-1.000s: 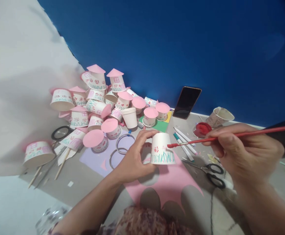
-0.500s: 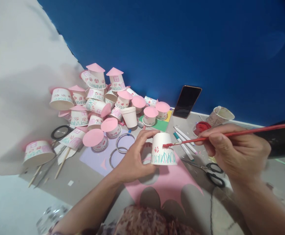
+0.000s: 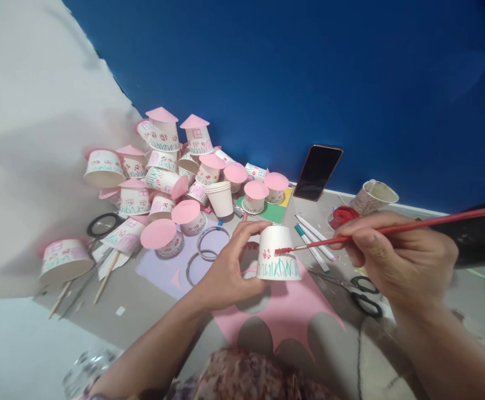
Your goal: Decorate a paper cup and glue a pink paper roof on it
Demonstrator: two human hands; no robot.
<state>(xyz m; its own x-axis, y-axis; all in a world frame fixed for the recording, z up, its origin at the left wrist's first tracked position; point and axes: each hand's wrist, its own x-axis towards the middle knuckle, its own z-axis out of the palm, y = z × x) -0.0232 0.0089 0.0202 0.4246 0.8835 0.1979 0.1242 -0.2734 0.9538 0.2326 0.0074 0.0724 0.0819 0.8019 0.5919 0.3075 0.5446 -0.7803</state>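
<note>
An upside-down white paper cup (image 3: 276,239) is gripped at its left side by my left hand (image 3: 229,272), thumb near the rim and fingers at the closed end. Teal grass strokes and a red dotted flower mark its side. In my right hand (image 3: 400,255) is a red paintbrush (image 3: 321,242), pinched between thumb and fingers. Its red-coated bristles are at the cup's side, just right of the flower. A small pot of red paint (image 3: 344,215) stands behind my right hand.
Many decorated cups with pink paper roofs (image 3: 161,136) are piled at the left. A phone (image 3: 318,172) leans on the blue wall. Markers (image 3: 315,239), scissors (image 3: 361,291), a patterned cup (image 3: 373,197), plain stacked cups (image 3: 220,200), metal rings (image 3: 203,247) and cut pink paper (image 3: 284,316) lie around.
The brush tip has shifted slightly left and down on the cup, towards the red flower. My left hand and the cup have hardly moved.
</note>
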